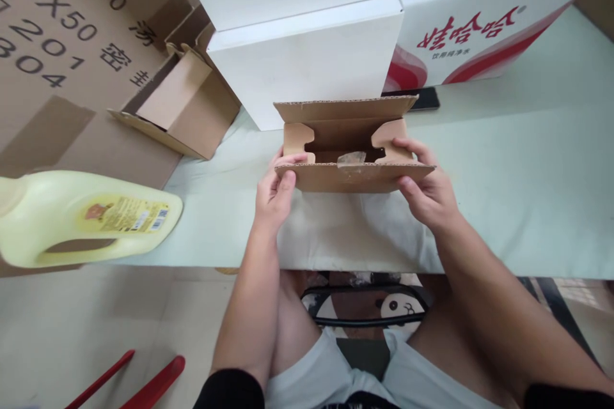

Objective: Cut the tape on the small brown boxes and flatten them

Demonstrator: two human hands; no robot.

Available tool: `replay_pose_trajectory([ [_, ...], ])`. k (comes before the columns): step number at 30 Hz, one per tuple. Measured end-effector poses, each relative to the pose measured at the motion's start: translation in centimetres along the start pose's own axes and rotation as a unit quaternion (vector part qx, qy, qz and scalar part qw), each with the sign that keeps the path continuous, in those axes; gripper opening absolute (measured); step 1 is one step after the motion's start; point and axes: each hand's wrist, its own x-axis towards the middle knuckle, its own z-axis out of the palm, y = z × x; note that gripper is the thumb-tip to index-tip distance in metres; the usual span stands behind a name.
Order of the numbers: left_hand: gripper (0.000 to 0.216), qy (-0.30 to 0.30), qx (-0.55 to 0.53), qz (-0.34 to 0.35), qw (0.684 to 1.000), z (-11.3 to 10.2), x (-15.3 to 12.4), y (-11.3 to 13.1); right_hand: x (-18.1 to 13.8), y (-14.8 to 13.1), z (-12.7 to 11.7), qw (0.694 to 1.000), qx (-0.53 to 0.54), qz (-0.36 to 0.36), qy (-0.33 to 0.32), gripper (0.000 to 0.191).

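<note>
A small brown corrugated cardboard box (352,177) stands open-topped on the pale table (527,204) in front of me. My left hand (274,192) grips its left end, fingers on the inner left flap and thumb on the front wall. At the right end my right hand (426,188) holds the box, with fingers on the right inner flap. The rear flap stands up. A scrap of clear tape shows on the front rim.
White boxes (307,57) are stacked just behind. At the left lie another open brown carton (180,105), a large printed carton (57,45) and a yellow jug (81,217) on its side. A red-and-white carton (484,25) and a dark phone (425,99) are at the right rear.
</note>
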Motion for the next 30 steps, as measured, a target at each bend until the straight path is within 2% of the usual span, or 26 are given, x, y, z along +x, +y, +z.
replay_pose_trajectory([
  [4, 0.032, 0.077, 0.012, 0.060, 0.995, 0.0, -0.2, -0.2, -0.4, -0.1, -0.6, 0.997, 0.005, -0.056, 0.045, 0.042],
  [5, 0.036, 0.089, 0.004, 0.076, 0.993, 0.0, -0.2, -0.4, -0.4, -0.2, -0.7, 0.998, 0.003, -0.054, 0.045, 0.040],
  [7, 0.059, 0.087, -0.017, 0.090, 0.992, 0.0, 0.0, -1.0, -0.5, -0.1, -0.7, 0.999, -0.002, -0.022, 0.037, 0.031],
  [9, 0.077, 0.055, -0.037, 0.077, 0.995, 0.0, 0.2, -1.7, -0.4, 0.1, -0.5, 0.999, 0.015, 0.026, 0.041, 0.026],
  [10, 0.080, 0.037, -0.047, 0.060, 0.996, 0.0, 0.2, -2.1, -0.4, 0.3, -0.3, 0.997, 0.035, 0.049, 0.043, 0.032],
  [12, 0.075, 0.014, -0.064, 0.022, 0.998, -0.1, 0.3, -2.6, -0.3, 0.7, 0.0, 0.992, 0.081, 0.083, 0.044, 0.049],
  [14, 0.055, 0.011, -0.062, 0.000, 0.998, -0.2, 0.4, -2.9, -0.1, 0.9, 0.1, 0.989, 0.103, 0.096, 0.036, 0.061],
  [16, 0.036, 0.022, -0.047, -0.001, 0.999, -0.1, 0.4, -3.0, -0.1, 1.0, 0.0, 0.992, 0.091, 0.090, 0.019, 0.050],
  [18, 0.028, 0.040, -0.039, 0.001, 0.998, 0.0, 0.4, -3.1, 0.0, 1.1, -0.2, 0.995, 0.072, 0.074, -0.003, 0.034],
  [25, 0.025, 0.059, -0.049, 0.001, 0.997, 0.5, 0.2, -3.1, -0.3, 1.5, -0.3, 0.997, 0.063, 0.046, -0.012, 0.031],
  [30, 0.036, 0.061, -0.033, 0.015, 0.998, 0.5, -0.1, -2.9, -0.8, 1.6, -0.1, 0.995, 0.076, 0.045, 0.041, 0.050],
])
